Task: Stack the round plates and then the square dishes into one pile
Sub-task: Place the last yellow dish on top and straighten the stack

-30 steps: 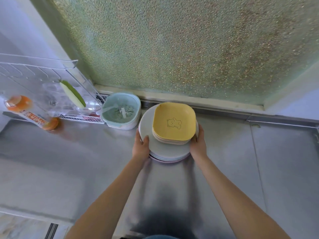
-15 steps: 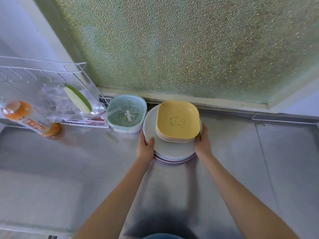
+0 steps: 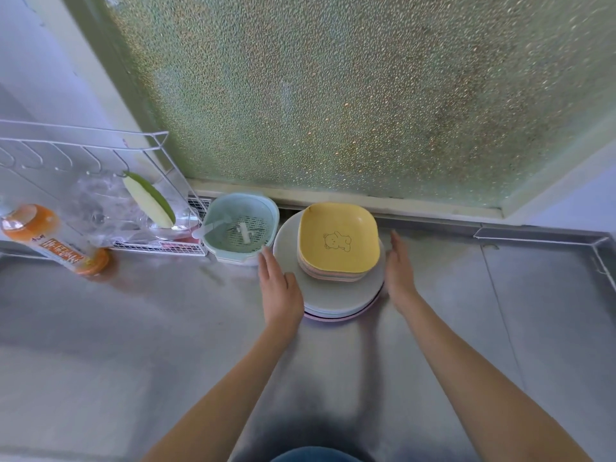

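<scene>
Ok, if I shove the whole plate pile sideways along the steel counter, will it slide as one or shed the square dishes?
Probably as one: the square dishes sit nested on the wide round plates, a low, broad pile. The counter looks smooth, so it should slide easily. A sharp shove might shift the small stack, which sits off-centre.

This is a home kitchen: a brushed steel counter [image 3: 100, 328] runs along a frosted, pebbled glass window [image 3: 333, 95]. A white wire drying rack [image 3: 83, 141] stands at the left with a sponge [image 3: 148, 200] hanging in it, an orange bottle [image 3: 50, 241] leans beside it, and a pale green colander basket [image 3: 241, 228] sits next to stacked plastic dishes [image 3: 338, 240]
</scene>
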Tool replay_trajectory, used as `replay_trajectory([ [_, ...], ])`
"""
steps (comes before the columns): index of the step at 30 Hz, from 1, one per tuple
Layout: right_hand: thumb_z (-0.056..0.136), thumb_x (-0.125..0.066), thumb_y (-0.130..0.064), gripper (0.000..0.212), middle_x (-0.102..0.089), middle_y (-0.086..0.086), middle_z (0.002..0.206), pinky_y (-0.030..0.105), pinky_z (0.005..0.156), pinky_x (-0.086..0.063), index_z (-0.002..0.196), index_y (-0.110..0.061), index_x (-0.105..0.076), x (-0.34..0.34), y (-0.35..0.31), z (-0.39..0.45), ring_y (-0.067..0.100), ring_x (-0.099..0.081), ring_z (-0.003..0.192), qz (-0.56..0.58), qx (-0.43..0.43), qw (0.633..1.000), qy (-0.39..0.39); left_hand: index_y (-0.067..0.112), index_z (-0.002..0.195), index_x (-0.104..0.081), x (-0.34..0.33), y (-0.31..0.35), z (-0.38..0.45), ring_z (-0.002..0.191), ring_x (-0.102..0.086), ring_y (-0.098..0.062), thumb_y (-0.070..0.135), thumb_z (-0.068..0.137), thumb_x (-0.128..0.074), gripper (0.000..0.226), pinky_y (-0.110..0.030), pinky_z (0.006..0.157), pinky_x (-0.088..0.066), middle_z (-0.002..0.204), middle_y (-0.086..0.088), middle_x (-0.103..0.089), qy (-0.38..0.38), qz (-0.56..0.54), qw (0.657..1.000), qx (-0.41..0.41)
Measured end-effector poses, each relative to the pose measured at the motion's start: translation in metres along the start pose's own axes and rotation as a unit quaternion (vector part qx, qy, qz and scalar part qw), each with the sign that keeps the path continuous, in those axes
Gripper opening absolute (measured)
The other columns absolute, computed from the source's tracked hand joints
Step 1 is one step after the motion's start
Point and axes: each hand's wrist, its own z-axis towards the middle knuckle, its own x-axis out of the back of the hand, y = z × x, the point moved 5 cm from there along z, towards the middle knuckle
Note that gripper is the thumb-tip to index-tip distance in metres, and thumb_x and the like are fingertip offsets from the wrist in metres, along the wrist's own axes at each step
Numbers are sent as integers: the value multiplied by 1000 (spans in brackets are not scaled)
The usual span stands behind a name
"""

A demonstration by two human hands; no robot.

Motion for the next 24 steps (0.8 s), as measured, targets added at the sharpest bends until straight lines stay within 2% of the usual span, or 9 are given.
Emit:
replay_trajectory([
  [2,101,-26,-18,45,-28,0,152,17,104,-16,145,-13,-27,6,-18,11,14,-26,139,41,-1,999,19,11,149,-3,-4,15,-18,146,1,-12,7,94,-27,60,-12,109,-2,158,1,-1,18,11,997,-75],
  [5,99,-25,-38,50,-30,-1,151,33,115,-19,145,-18,-29,-8,-38,21,15,-29,137,31,-5,999,-35,16,149,6,-30,28,-39,143,7,-1,26,100,-30,61,-9,107,0,157,10,9,-49,-29,995,-82],
  [8,95,-33,-26,43,-49,0,123,29,95,-36,135,-13,-42,-27,-46,12,18,-47,112,-17,4,998,-60,18,147,13,-39,34,-38,141,8,3,35,99,-32,68,-17,113,1,158,7,12,-68,-52,993,-76],
  [11,90,-36,-8,35,-51,4,105,27,77,-35,124,-9,-45,-29,-43,-8,22,-49,93,20,12,999,35,16,147,11,-35,32,-14,145,5,-5,30,99,-34,67,-16,111,1,158,5,9,-77,-34,992,-93],
  [14,94,-41,-19,19,-53,4,96,26,71,-32,107,-7,-49,-21,-31,-29,22,-48,86,66,-2,992,108,13,148,2,-25,32,14,144,1,-7,25,101,-29,58,-13,111,2,159,1,2,-90,-26,992,-80],
  [17,97,-38,-26,22,-50,3,79,27,66,-27,86,-8,-46,-3,-22,-36,23,-46,79,88,-32,981,168,18,149,-5,-12,34,29,146,-5,-10,25,100,-29,55,-25,118,-2,158,4,-9,-65,-99,993,-21],
  [19,98,-37,-27,24,-50,4,83,25,67,-27,88,-7,-47,5,-23,-30,21,-46,81,99,-45,978,176,20,149,-9,-10,37,31,145,-9,-7,29,100,-30,54,-25,118,-4,157,7,-13,-64,-132,989,-5],
  [21,99,-35,-28,27,-53,5,93,24,75,-30,100,-6,-51,-1,-32,-20,18,-47,90,108,-38,985,132,20,149,-13,-13,39,33,145,-12,-8,32,99,-32,54,-31,120,-6,157,6,-15,-62,-110,992,-5],
  [24,101,-29,-28,39,-49,8,131,23,98,-29,131,-8,-45,-20,-44,-13,17,-44,120,81,-25,996,31,21,145,-30,-20,39,40,140,-29,-15,32,97,-33,49,-39,118,-20,151,0,-35,-69,-55,995,-42],
])
